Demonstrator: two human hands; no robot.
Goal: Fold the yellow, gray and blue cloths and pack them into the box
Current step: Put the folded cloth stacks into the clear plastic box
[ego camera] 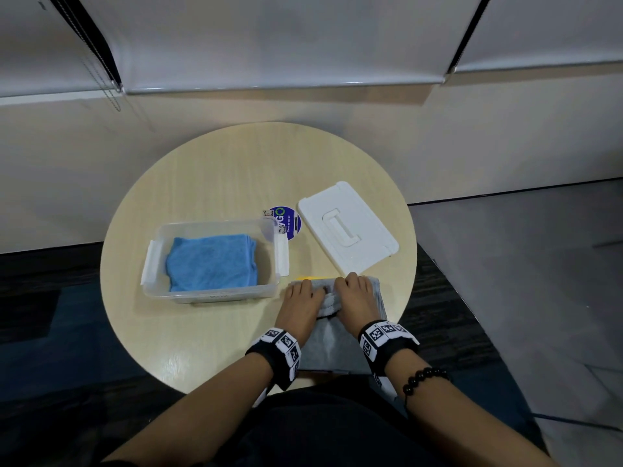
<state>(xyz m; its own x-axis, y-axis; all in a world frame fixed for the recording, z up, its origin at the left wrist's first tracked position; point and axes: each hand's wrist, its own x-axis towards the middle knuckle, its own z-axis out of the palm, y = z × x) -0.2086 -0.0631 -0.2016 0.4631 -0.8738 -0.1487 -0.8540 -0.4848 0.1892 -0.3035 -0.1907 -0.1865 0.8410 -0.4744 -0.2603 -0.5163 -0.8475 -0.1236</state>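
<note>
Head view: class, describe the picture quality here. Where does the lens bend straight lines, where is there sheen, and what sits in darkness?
Head view: the wide lens bows the blind rail along the top. Head view: soft sheen shows on the table near its front-left edge and on the clear box walls. Head view: the floor at lower left is nearly black, and the gray cloth is evenly lit but slightly soft.

Office-like room; roller blinds on window wall; dark carpet tiles; round laminate table.
</note>
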